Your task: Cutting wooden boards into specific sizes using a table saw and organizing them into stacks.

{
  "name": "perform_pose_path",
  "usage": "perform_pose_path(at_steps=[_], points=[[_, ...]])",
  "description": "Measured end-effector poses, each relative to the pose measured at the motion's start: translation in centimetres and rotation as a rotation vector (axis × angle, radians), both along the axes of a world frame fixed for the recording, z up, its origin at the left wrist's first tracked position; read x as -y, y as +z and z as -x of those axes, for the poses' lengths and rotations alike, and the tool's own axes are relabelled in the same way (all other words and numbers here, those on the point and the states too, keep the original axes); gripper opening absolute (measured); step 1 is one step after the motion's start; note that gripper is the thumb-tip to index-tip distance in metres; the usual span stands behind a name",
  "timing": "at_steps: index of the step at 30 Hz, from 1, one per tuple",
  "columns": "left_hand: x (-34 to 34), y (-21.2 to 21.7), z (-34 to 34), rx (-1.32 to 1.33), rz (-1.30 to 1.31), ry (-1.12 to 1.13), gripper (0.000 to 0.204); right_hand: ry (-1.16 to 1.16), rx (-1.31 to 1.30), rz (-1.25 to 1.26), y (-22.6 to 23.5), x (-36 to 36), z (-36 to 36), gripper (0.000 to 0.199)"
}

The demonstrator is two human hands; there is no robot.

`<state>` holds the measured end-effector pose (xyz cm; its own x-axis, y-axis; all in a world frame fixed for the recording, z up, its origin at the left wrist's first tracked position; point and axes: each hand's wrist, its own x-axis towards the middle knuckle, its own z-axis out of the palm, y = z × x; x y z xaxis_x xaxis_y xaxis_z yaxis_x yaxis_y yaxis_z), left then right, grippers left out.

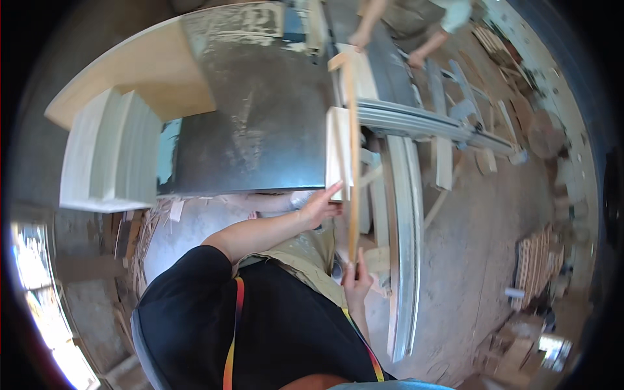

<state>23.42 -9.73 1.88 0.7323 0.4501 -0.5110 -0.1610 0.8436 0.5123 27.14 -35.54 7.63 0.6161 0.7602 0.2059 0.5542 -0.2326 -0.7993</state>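
Observation:
My left hand [320, 207] rests against the near end of a pale wooden board [335, 143], its fingers stretched out and apart. This board lies at the right edge of a dark metal tabletop [260, 130]. A long, thin yellowish wooden strip [353, 149] passes just right of the board, running away from me. Close to my body, my right hand [357, 279] pinches the strip's near end. At its far end the strip has a short bent or crossing piece, slightly blurred.
Stacked pale boards [114, 153] stand at the table's left, beside a wide plywood sheet [146, 75]. Metal rails [403, 240] run along my right, with another rail [416, 123] crossing them. Across the table, a co-worker's hands [359, 40] are near another board [364, 71]. Slatted wood [538, 266] lies far right.

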Motion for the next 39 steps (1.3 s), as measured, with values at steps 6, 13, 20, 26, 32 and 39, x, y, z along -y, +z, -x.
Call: perform_pose_path(at_steps=[6,13,20,26,32,39], points=[[-1.5,5.0,12.3,-0.126,-0.120,0.064,0.048,0.058,-0.349,-0.169,2.9,-6.0,-1.4,0.050],[0.7,8.9,30.2,-0.243,-0.365,0.254,0.034,0.112,-0.719,-0.026,2.7,-13.2,-1.8,0.050],[3.4,15.4,41.4,-0.426,-0.476,0.537,0.035,0.231,-1.144,0.148,-1.8,-17.4,1.8,0.049],[0.9,21.4,46.5,-0.310,-0.539,0.802,0.038,0.210,-1.185,0.205,-1.9,-19.4,2.1,0.047],[-2.1,24.2,49.6,-0.344,-0.389,1.027,0.037,0.245,-1.163,0.231,-1.9,-19.3,1.5,0.048],[-3.1,22.9,51.0,-0.260,-0.349,0.992,0.044,0.229,-1.073,0.234,-1.9,-17.8,1.6,0.049]])
